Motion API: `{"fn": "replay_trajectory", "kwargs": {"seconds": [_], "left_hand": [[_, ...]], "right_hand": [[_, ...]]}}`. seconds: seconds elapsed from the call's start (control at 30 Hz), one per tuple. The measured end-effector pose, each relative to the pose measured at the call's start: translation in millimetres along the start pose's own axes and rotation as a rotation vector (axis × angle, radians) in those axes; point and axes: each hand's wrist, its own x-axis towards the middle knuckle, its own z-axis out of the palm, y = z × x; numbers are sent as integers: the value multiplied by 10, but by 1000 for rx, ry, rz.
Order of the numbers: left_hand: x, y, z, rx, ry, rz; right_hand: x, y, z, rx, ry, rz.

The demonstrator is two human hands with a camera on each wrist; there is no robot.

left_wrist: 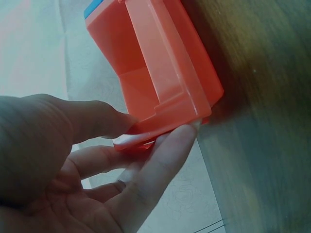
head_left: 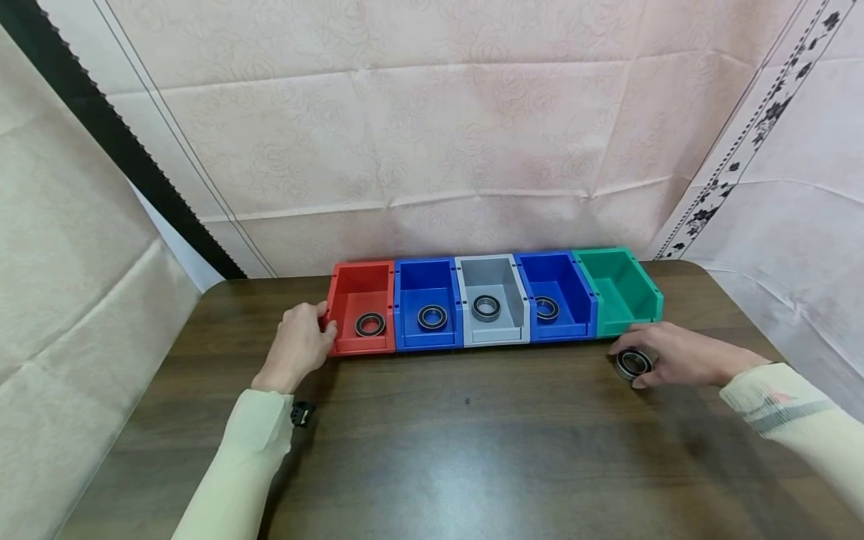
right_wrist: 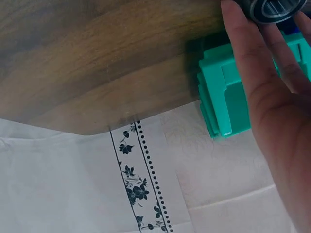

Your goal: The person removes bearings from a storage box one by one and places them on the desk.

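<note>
My left hand (head_left: 295, 346) pinches the left side wall of the red bin (head_left: 364, 285), the thumb on the inside and fingers on the outside in the left wrist view. At the right, my right hand (head_left: 685, 354) holds a ball bearing (head_left: 634, 364) between thumb and fingers, in front of the green bin (head_left: 613, 279). Part of that bearing is cut off in the right wrist view. One bearing (head_left: 359, 325) lies in the red bin. Others lie in the left blue bin (head_left: 425, 279), the grey bin (head_left: 489, 276) and the right blue bin (head_left: 550, 276). No bearing shows inside the green bin.
The bins stand side by side in a row near the back of the brown wooden table (head_left: 418, 420). Pale patterned cloth (head_left: 432, 135) hangs behind and at both sides. A black watch-like device (head_left: 301, 414) shows at the left wrist.
</note>
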Motion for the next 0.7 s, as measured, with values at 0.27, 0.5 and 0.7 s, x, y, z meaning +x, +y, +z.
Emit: {"fn": "replay_trajectory", "kwargs": {"seconds": [0.27,0.5,0.7], "left_hand": [[0,3,5,9,0,-18],[14,19,-6,13,-15,-38],[14,20,-14,5,-26,-40]], "right_hand": [[25,-54,-155,28,-6,31],[75,-111,-288,-7,-7,84],[145,-153,-395,-25,91,26]]}}
